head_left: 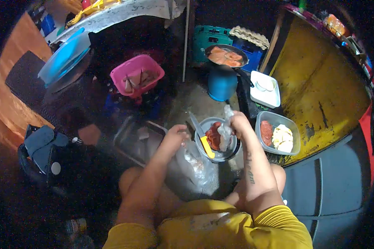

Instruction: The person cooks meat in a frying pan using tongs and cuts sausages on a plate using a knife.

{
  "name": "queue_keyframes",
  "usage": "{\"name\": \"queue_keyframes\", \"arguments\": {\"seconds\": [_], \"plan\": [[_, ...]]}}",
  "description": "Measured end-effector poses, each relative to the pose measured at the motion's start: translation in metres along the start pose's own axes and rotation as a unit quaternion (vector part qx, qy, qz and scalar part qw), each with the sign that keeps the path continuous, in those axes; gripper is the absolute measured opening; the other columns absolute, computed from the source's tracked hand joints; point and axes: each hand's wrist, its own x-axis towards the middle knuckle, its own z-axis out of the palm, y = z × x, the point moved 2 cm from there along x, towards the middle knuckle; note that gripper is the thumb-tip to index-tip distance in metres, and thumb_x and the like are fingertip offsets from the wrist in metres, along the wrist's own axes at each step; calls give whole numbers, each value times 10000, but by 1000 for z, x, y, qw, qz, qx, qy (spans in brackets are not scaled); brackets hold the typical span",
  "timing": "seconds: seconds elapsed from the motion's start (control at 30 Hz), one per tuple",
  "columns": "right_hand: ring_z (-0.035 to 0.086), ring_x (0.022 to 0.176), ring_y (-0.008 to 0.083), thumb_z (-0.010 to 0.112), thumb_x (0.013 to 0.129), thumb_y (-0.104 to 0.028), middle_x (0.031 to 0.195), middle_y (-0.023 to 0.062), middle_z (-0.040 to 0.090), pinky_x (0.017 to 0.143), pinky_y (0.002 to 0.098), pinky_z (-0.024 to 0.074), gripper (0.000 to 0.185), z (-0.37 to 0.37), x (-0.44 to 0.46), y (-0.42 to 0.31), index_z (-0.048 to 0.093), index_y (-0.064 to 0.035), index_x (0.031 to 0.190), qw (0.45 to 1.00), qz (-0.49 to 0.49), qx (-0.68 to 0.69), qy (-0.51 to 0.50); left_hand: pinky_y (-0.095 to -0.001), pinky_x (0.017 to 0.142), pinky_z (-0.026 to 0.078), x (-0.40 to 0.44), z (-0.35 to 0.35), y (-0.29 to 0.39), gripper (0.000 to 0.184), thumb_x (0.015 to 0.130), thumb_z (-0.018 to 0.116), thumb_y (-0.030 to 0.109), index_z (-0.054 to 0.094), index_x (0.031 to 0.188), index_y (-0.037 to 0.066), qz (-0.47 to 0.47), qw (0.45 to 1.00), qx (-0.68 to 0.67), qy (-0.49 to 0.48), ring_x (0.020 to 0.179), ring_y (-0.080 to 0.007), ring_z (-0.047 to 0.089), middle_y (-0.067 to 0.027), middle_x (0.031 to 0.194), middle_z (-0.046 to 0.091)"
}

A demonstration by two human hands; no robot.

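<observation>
My right hand is closed on a crumpled clear plastic bag, which hangs over a round plate. Dark red meat lies on that plate, partly covered by the plastic. A knife with a yellow handle rests across the plate's left rim, its blade pointing up and away. To the left, my left hand has its fingers curled at the top of a larger clear plastic bag, which hangs down between my knees. The bag's contents are hard to make out.
A clear container with red meat and a pale yellow food stands right of the plate. Behind are a blue gas cylinder, a pan of orange-red food and a white tray. A pink basin is back left.
</observation>
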Motion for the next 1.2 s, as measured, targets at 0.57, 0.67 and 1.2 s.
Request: {"name": "queue_keyframes", "arguments": {"seconds": [0.57, 0.67, 1.2], "plan": [[677, 779, 297, 540, 775, -92, 836, 187, 664, 691, 424, 532, 260, 130, -89, 63, 596, -14, 1017, 936, -158, -273, -153, -297, 523, 457, -5, -2, -5, 409, 891, 558, 73, 515, 1297, 84, -2, 995, 56, 78, 610, -141, 521, -97, 1000, 630], [675, 917, 319, 544, 788, -100, 932, 224, 668, 830, 433, 521, 304, 142, -69, 133, 616, -32, 1076, 814, -163, -523, -194, -330, 589, 492, -12, -4, 5, 370, 886, 537, 54, 556, 1251, 107, 0, 983, 160, 88, 681, -189, 588, -122, 987, 654], [651, 966, 386, 494, 905, -215, 1087, 240, 625, 840, 470, 526, 441, 110, -37, 150, 433, 3, 1283, 866, 15, -495, 74, -453, 936, 470, -38, 21, 31, 404, 793, 663, 163, 584, 1175, 57, 184, 762, 597, 169, 1030, -396, 590, -220, 1151, 593]]}}
